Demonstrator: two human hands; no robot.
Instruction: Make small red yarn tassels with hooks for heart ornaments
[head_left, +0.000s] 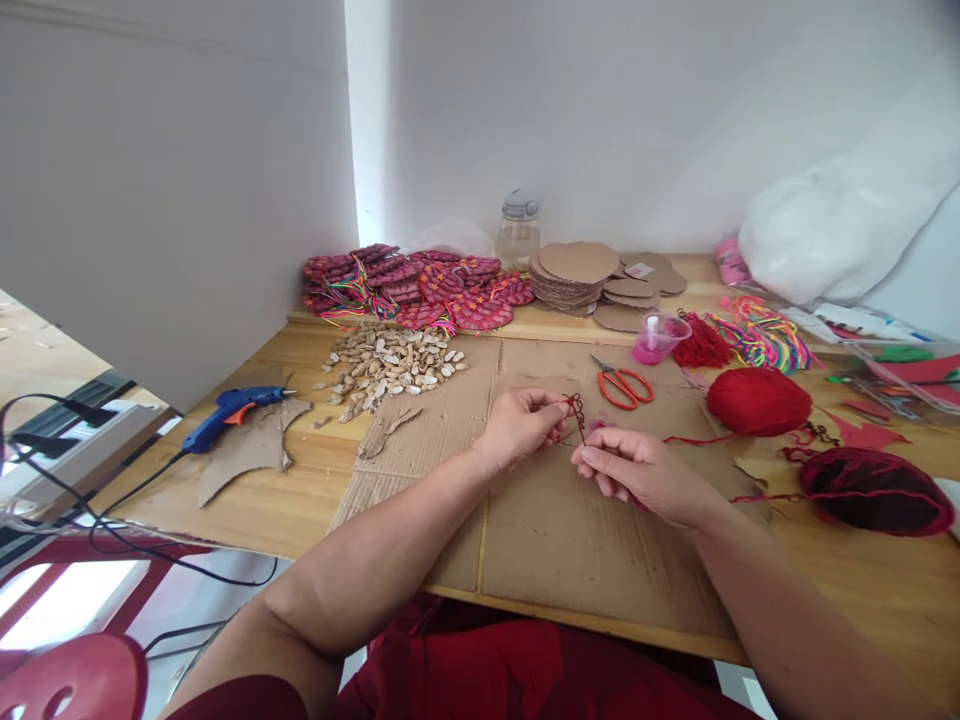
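Observation:
Over the cardboard sheet, my left hand pinches the top of a small looped dark red cord. My right hand has its thumb and fingers closed on the lower end of the same cord. Just beyond my hands lie scissors with orange handles, blades slightly apart. To the right of my right hand sit a ball of red yarn and a darker maroon yarn ball, each with a strand trailing toward the cardboard.
Peanut shells are heaped at left, near a blue glue gun on a cardboard scrap. Behind stand decorated red pieces, a lidded jar, stacked cardboard discs, a pink-filled cup and colourful cords.

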